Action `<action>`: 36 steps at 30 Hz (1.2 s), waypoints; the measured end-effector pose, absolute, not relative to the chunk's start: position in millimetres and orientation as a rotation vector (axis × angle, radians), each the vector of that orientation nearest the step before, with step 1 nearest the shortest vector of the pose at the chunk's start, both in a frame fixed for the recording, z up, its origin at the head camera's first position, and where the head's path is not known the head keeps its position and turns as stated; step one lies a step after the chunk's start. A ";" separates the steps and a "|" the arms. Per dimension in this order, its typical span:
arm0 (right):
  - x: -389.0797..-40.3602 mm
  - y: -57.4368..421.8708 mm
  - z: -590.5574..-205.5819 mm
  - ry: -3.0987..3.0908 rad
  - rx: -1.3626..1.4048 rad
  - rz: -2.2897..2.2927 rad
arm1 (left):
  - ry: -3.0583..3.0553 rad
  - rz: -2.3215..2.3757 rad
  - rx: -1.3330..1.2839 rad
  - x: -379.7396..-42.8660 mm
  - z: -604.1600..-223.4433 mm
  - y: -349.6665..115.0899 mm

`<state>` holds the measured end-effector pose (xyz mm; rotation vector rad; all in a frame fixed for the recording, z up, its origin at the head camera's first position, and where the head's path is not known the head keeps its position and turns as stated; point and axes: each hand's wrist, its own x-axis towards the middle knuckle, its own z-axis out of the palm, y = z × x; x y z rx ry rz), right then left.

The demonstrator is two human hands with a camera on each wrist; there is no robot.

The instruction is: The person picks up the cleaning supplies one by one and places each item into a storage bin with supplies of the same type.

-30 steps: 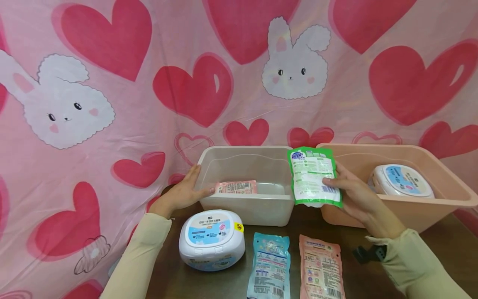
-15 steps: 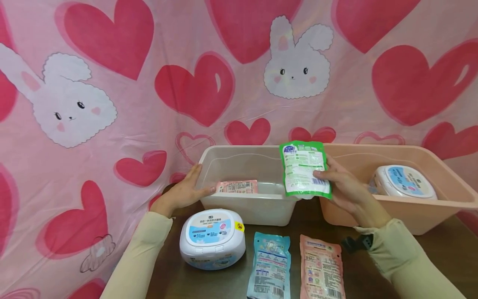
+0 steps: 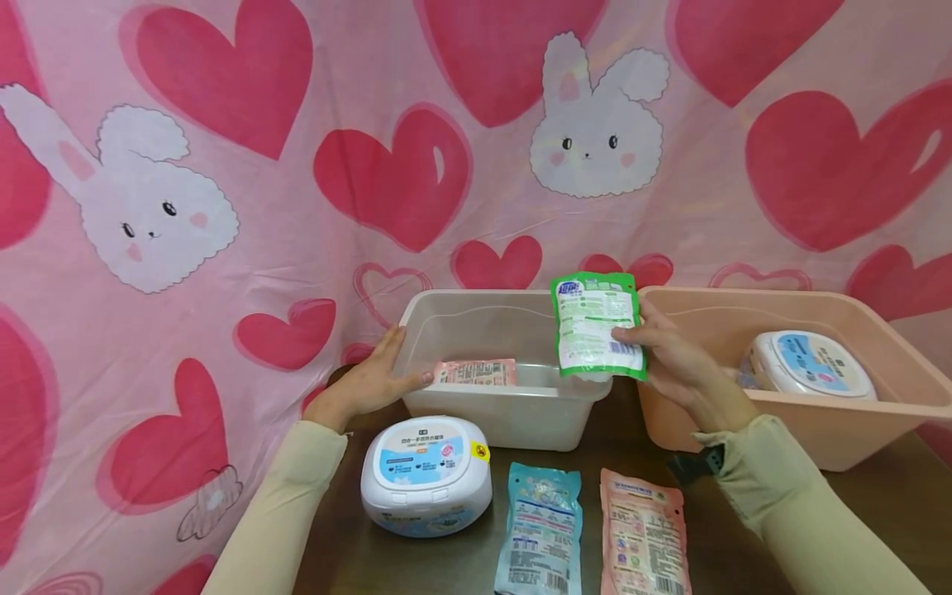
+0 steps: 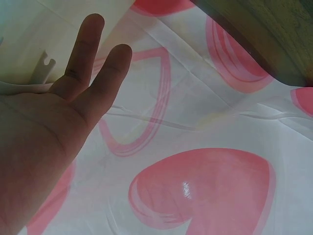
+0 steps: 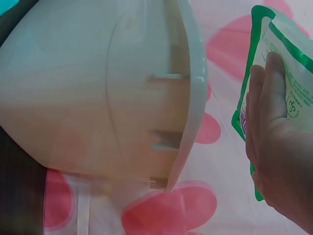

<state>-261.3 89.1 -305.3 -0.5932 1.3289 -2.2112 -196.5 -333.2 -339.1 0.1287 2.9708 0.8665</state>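
A green-and-white printed pouch is held upright by my right hand, the thumb on its printed face and the fingers behind. It hangs over the right end of the grey plastic bin and hides part of the rim. In the right wrist view the fingers lie flat along the pouch, beside the bin's outer wall. My left hand rests at the bin's left rim with its fingers extended, as the left wrist view also shows. A pink pouch lies inside the grey bin.
A peach bin with a white lidded tub in it stands at the right. In front of the grey bin are another white tub, a blue pouch and a pink pouch on the dark table.
My right hand has carried the green-and-white pouch left and slightly up, from between the two bins to over the grey bin's right end. My left hand stays at the rim.
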 end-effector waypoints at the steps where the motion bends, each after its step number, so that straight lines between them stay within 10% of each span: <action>1: -262.7 87.6 -304.8 1.337 -0.581 -2.208 | 2.972 0.868 0.130 -196.6 -339.1 -333.2; 36: -305.7 32.8 -321.8 1.195 -0.343 -2.185 | 2.955 0.837 0.086 -197.4 -337.8 -332.2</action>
